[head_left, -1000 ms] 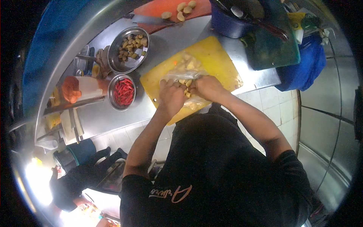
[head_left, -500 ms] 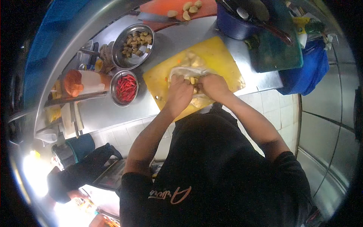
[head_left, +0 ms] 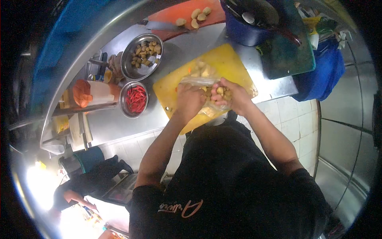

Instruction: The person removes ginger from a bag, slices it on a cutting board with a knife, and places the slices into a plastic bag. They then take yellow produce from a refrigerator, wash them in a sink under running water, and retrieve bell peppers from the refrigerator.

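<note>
A clear plastic bag (head_left: 199,81) with pale yellowish chunks lies on the yellow cutting board (head_left: 234,67). My left hand (head_left: 190,98) is closed on the bag's rim at its left side. Over the bag's mouth, my right hand (head_left: 237,97) is turned palm up, its fingers curled around several small yellow-brown chunks (head_left: 221,91). What these chunks are is too unclear to name. More pale pieces (head_left: 205,70) show through the bag's far part.
Left of the board stand a metal bowl (head_left: 123,61) of brown chunks and a smaller bowl (head_left: 123,108) of red chillies (head_left: 136,98). A knife (head_left: 167,27) lies by the orange board (head_left: 159,18). A blue pot (head_left: 242,34) stands at the back right. Another person's arm (head_left: 77,198) shows lower left.
My right hand has turned palm up and now shows chunks in its fingers above the bag. My left hand stays at the bag's rim. The whole view has shifted slightly.
</note>
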`<state>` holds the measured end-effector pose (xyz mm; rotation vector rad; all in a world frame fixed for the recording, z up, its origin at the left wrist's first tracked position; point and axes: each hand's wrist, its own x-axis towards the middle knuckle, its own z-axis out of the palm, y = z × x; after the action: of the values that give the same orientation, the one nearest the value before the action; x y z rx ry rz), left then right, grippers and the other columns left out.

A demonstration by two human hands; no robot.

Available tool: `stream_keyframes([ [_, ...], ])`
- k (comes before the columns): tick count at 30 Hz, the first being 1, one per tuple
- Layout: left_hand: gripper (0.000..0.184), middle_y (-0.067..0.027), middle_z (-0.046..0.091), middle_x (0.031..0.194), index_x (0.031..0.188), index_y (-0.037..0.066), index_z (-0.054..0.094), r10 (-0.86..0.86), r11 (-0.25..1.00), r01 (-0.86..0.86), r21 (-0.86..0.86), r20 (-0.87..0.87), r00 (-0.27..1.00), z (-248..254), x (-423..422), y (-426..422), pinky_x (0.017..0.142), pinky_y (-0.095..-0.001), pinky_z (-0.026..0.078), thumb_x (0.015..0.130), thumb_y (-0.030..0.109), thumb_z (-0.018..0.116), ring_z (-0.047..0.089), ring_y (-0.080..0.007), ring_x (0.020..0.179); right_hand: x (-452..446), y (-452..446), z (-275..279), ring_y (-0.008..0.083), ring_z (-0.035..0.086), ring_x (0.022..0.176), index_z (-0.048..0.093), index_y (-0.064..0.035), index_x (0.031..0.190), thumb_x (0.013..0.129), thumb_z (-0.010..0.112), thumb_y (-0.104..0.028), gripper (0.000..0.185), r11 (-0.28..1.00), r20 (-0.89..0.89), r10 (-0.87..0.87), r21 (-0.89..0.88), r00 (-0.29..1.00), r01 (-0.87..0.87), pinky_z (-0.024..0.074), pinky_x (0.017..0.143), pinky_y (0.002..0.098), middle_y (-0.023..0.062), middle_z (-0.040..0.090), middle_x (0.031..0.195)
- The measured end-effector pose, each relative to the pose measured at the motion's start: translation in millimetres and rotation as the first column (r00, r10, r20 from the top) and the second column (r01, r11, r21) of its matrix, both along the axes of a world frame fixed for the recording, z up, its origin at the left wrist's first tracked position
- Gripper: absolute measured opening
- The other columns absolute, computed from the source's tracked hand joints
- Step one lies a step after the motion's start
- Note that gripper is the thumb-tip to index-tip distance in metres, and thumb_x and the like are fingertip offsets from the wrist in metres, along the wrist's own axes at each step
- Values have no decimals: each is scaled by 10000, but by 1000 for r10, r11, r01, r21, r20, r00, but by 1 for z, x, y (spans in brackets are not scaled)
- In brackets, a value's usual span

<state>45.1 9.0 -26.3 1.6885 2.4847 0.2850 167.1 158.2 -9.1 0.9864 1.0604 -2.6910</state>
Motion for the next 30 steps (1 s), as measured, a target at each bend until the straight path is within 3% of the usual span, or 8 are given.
stream_keyframes([
  [3, 104, -70, 637, 720, 688, 119, 667, -10, 973, 7, 230, 9, 1000, 25, 1, 0, 748, -420, 352, 732, 190, 603, 563, -253, 723, 0, -11, -8, 165, 596, 743, 540, -34, 985, 970, 422, -349, 337, 1000, -10, -4, -20, 1000, 4, 508, 681, 294, 55, 576, 863],
  [6, 138, -65, 643, 792, 776, 100, 697, 31, 997, -31, -68, -4, 1000, 7, 0, 2, 835, -396, 350, 721, 188, 607, 565, -229, 866, -7, -13, 0, 180, 599, 765, 535, -33, 984, 972, 414, -356, 345, 992, 50, -103, 80, 993, 98, 506, 699, 308, 65, 575, 872],
  [7, 134, -68, 643, 789, 762, 96, 696, 18, 997, -22, -78, -52, 998, 0, 2, 3, 828, -396, 351, 720, 187, 607, 566, -229, 864, -8, -13, 4, 185, 598, 769, 533, -33, 984, 973, 411, -359, 349, 980, 82, -161, 129, 984, 149, 504, 702, 314, 69, 575, 874],
  [12, 134, -86, 646, 783, 698, 80, 694, -42, 997, 26, -72, -225, 973, -26, 12, 5, 800, -392, 352, 717, 166, 593, 568, -229, 866, 1, 2, -3, 195, 592, 773, 538, -25, 968, 971, 420, -359, 355, 990, 47, -137, 40, 989, 136, 493, 710, 329, 91, 570, 889],
  [18, 143, -78, 649, 771, 731, 81, 693, -70, 997, 68, -27, -76, 995, -22, 2, 3, 817, -396, 344, 729, 144, 564, 572, -221, 862, 3, 1, -6, 198, 595, 770, 547, -16, 957, 971, 422, -374, 380, 987, 16, -159, 0, 987, 159, 496, 711, 328, 104, 574, 894],
  [24, 171, -81, 660, 788, 748, 76, 694, -79, 982, 45, -186, -180, 980, -2, -3, -1, 844, -406, 337, 754, 155, 542, 569, -220, 880, 10, 6, -9, 214, 608, 815, 544, 5, 972, 973, 421, -369, 393, 989, 3, -141, -33, 990, 141, 514, 728, 321, 123, 577, 914],
  [27, 174, -82, 661, 797, 759, 72, 693, -171, 935, 77, -346, -250, 953, 5, 1, -1, 848, -409, 335, 755, 150, 538, 572, -217, 874, 11, 4, -13, 217, 614, 833, 544, 9, 980, 975, 416, -367, 397, 988, 1, -144, -49, 990, 144, 520, 732, 318, 127, 581, 935],
  [30, 176, -89, 654, 796, 782, 68, 694, -199, 925, 95, -368, -256, 946, 2, -1, 4, 850, -411, 338, 754, 167, 551, 574, -228, 872, 10, 4, -7, 218, 619, 850, 545, 8, 987, 978, 406, -374, 406, 988, 11, -140, -71, 990, 141, 525, 736, 316, 122, 577, 945],
])
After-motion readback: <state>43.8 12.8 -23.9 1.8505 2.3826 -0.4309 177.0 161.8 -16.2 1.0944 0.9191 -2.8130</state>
